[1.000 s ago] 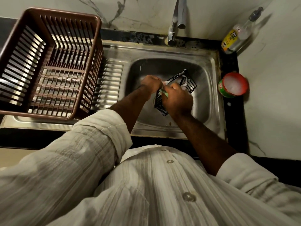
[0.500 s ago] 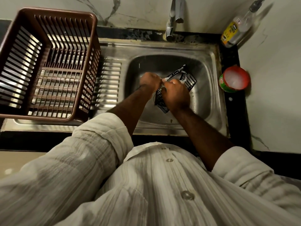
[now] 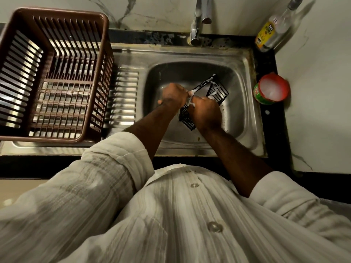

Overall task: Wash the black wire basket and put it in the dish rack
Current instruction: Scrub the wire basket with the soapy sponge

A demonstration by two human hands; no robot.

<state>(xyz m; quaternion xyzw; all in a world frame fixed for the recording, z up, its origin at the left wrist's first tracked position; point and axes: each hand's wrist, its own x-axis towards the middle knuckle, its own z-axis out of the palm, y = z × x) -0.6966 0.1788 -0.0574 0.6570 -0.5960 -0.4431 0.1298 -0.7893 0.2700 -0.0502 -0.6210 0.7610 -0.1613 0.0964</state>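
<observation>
The black wire basket (image 3: 218,91) hangs tilted over the steel sink (image 3: 238,118), streaked with white foam. My left hand (image 3: 173,95) grips its upper left rim. My right hand (image 3: 206,113) is curled over the basket's middle. It holds a sudsy scrubber against the wires, and my fingers hide almost all of it. The brown plastic dish rack (image 3: 57,15) stands on the drainboard to the left with nothing in it.
The faucet (image 3: 197,21) stands behind the basin and no water runs from it. A red-rimmed tub of white dish soap (image 3: 272,90) sits on the black counter to the right. A clear bottle with a yellow label (image 3: 269,33) leans in the back right corner.
Both hands stay on the basket and shift slightly as they rub. A green bit of scrubber showed between them a second ago and is now covered.
</observation>
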